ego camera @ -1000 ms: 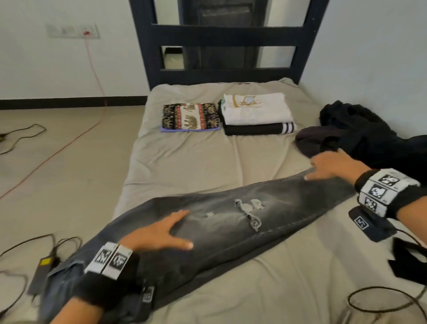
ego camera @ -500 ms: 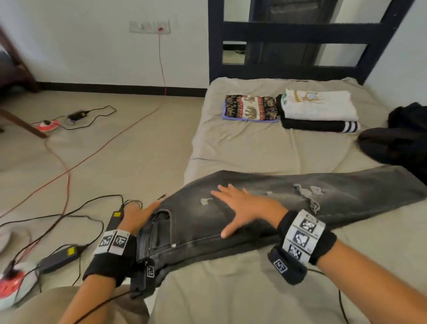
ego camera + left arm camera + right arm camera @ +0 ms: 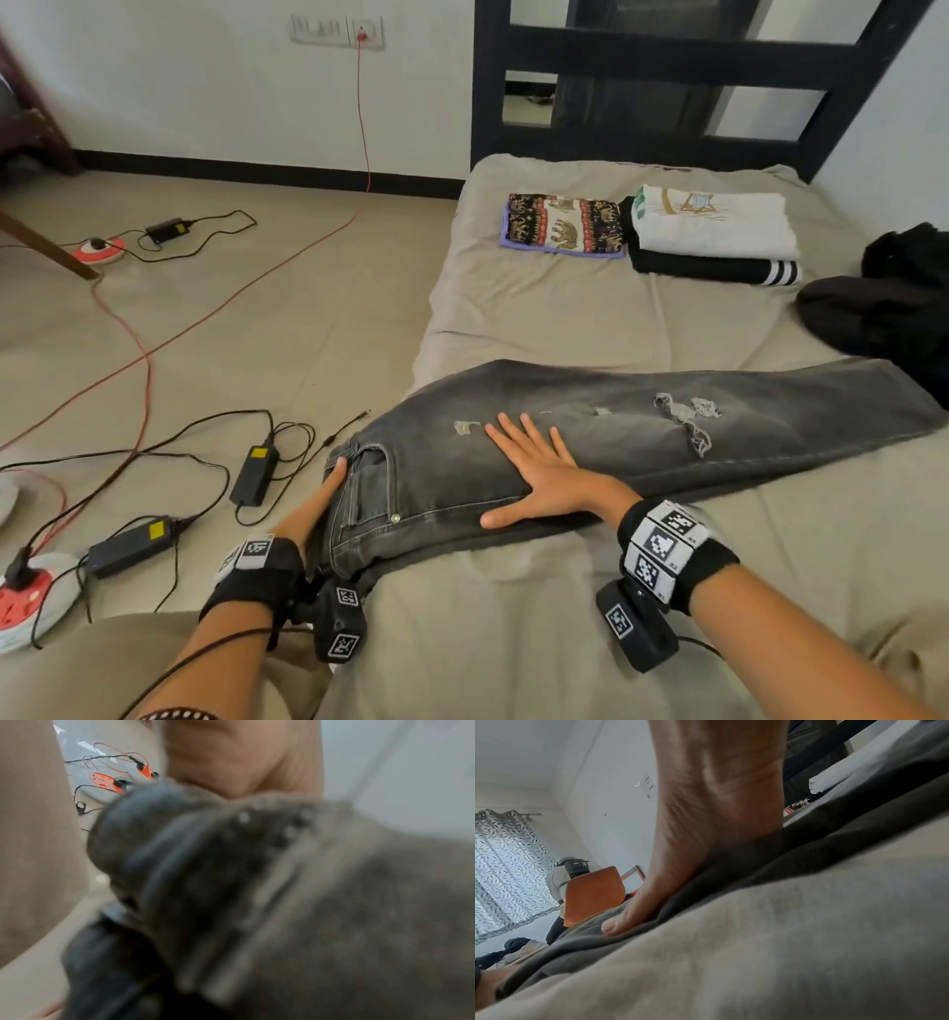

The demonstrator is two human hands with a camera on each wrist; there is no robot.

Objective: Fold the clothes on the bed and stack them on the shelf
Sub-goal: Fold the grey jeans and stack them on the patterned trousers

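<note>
Grey ripped jeans (image 3: 642, 426) lie flat across the bed (image 3: 565, 318), with the waistband hanging over its left edge. My right hand (image 3: 539, 473) presses flat on the thigh part, fingers straight and spread; the right wrist view shows the thumb (image 3: 618, 923) flat on the denim (image 3: 808, 841). My left hand (image 3: 318, 503) lies against the waistband's outer edge with a straight finger along it, the rest hidden by the cloth. The left wrist view is blurred: the jeans (image 3: 334, 902) bunch close below the palm (image 3: 244, 760).
Folded clothes sit at the bed's far end: a patterned cloth (image 3: 565, 226) and a white shirt (image 3: 714, 221) on a black striped garment (image 3: 719, 270). A dark unfolded heap (image 3: 893, 308) lies at the right. Power adapters (image 3: 254, 473), cables and a socket strip (image 3: 25, 601) cover the floor to the left.
My right hand slid from the far leg end to the thigh near the waistband. My left hand left the top of the jeans for the waistband edge. The view swung left.
</note>
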